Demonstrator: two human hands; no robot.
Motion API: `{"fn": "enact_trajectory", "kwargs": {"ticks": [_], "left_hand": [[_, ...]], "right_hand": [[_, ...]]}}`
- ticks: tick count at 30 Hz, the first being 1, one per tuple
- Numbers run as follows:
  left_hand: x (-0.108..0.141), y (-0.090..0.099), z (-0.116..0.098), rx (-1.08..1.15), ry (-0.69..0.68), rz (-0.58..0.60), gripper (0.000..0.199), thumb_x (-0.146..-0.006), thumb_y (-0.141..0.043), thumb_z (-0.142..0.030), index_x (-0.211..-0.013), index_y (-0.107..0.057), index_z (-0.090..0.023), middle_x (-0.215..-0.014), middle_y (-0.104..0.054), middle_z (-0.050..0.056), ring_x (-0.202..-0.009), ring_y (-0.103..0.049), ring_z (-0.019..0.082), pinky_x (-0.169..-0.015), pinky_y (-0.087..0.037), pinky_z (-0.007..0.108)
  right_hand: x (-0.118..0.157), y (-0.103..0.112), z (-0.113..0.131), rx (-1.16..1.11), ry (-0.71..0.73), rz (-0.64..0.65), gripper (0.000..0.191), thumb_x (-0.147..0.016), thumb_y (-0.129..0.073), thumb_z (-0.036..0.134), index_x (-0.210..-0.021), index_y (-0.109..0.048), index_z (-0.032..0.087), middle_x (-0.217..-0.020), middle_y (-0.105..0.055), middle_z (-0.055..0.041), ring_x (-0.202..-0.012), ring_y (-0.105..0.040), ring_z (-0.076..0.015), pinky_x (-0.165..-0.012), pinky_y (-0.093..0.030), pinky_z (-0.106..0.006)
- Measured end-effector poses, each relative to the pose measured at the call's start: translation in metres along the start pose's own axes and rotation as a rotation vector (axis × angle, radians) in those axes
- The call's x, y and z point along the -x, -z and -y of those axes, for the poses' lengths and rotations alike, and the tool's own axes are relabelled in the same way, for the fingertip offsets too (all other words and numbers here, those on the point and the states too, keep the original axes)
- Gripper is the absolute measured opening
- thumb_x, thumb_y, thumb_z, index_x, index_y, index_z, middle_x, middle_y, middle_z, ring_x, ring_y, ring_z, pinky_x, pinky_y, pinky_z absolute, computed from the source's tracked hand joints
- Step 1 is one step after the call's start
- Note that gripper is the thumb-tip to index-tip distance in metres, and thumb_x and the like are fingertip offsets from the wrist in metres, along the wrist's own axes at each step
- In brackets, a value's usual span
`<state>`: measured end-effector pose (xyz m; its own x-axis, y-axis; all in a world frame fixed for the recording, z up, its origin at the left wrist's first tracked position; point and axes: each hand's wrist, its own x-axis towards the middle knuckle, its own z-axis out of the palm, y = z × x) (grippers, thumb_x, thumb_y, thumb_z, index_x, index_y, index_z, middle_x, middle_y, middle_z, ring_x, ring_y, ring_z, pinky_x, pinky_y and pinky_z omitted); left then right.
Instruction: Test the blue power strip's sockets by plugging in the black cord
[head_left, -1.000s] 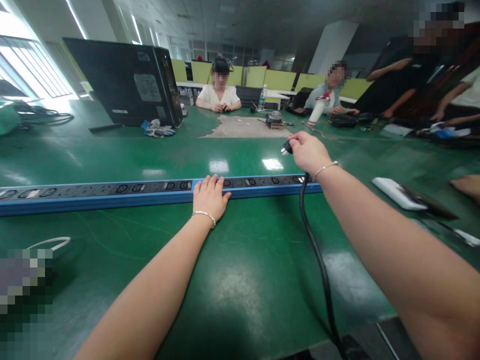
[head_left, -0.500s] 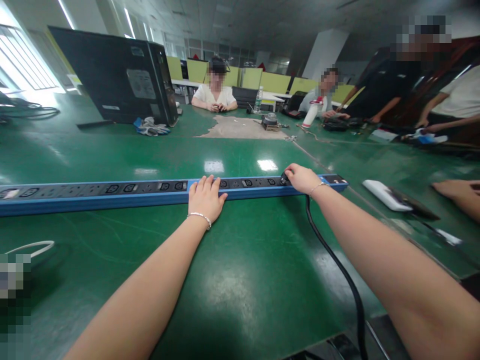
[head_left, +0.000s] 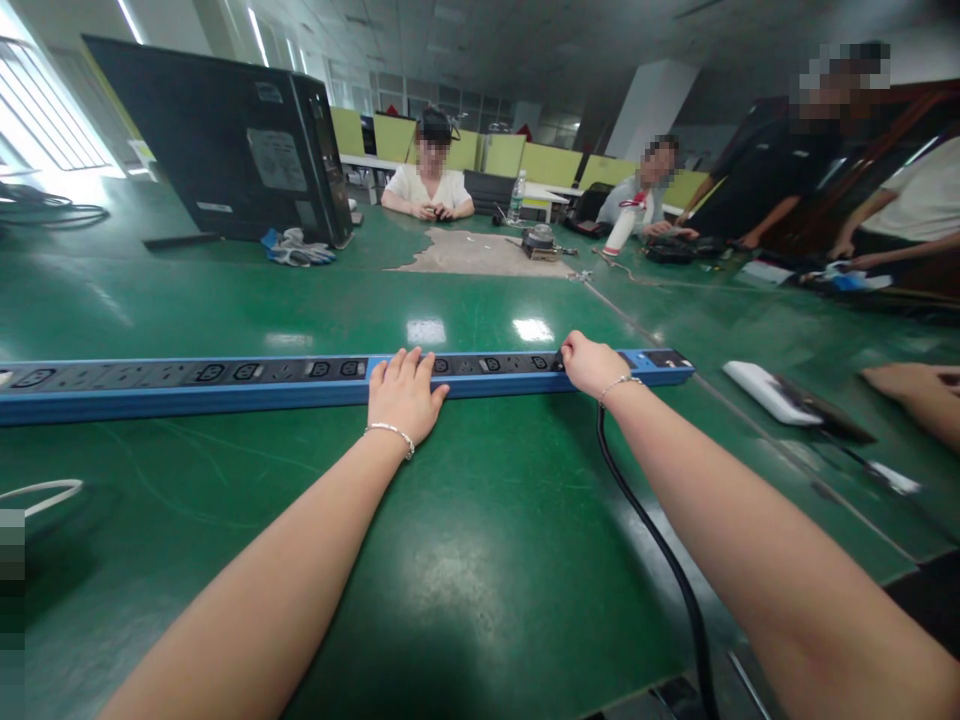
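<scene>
A long blue power strip [head_left: 225, 400] with a row of black sockets lies across the green table. My left hand [head_left: 405, 397] rests flat on its middle, fingers stretched out over the top. Near the strip's right end, my right hand [head_left: 595, 368] is closed around a black plug [head_left: 559, 360] at the sockets. Only a little of the plug shows past the fingers, and I cannot tell how deep it sits. Its thick black cable [head_left: 660, 545] hangs from under the right wrist and runs down past the table's front edge.
A black computer case [head_left: 217, 145] stands at the back left, with grey-blue gloves [head_left: 296, 247] beside it. A white device [head_left: 769, 392] lies to the right, near another person's hand [head_left: 911, 395]. Several people are around the table. A bottle [head_left: 517, 197] stands at the far side.
My right hand and the plug have shifted slightly left along the strip, and less of the plug is visible. My left hand stays on the strip. The view has turned a little.
</scene>
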<state>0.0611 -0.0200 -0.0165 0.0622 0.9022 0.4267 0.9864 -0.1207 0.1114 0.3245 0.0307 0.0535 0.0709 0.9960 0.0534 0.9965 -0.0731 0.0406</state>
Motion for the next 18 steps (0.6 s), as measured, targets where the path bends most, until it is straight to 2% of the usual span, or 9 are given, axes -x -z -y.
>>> {"fn": "enact_trajectory", "kwargs": {"ticks": [6,15,18], "left_hand": [[0.000,0.000,-0.001,-0.006,-0.004,0.005,0.053,-0.088,-0.036,-0.045,-0.133,-0.045,-0.020,-0.143,-0.044,0.008,-0.133,-0.035,0.026,-0.108,-0.024,0.045],[0.001,-0.001,0.001,-0.019,-0.008,-0.010,0.053,-0.088,-0.035,-0.046,-0.134,-0.045,-0.021,-0.142,-0.045,0.007,-0.132,-0.036,0.025,-0.108,-0.023,0.044],[0.001,-0.001,0.001,-0.015,-0.003,-0.011,0.054,-0.088,-0.035,-0.046,-0.133,-0.045,-0.020,-0.142,-0.045,0.009,-0.132,-0.035,0.026,-0.108,-0.023,0.044]], "right_hand": [[0.006,-0.003,0.009,0.020,-0.023,-0.013,0.040,-0.093,-0.023,0.034,-0.118,-0.050,0.018,-0.093,-0.065,-0.0178,-0.088,-0.064,-0.0284,-0.077,-0.046,-0.043],[0.007,-0.003,0.006,-0.025,-0.017,-0.016,0.039,-0.092,-0.026,0.034,-0.116,-0.053,0.019,-0.096,-0.066,-0.0165,-0.090,-0.063,-0.0275,-0.076,-0.046,-0.039],[0.010,0.007,0.003,-0.076,-0.046,-0.083,0.038,-0.092,-0.029,0.035,-0.113,-0.056,0.019,-0.095,-0.067,-0.0164,-0.090,-0.063,-0.0279,-0.077,-0.046,-0.039]]}}
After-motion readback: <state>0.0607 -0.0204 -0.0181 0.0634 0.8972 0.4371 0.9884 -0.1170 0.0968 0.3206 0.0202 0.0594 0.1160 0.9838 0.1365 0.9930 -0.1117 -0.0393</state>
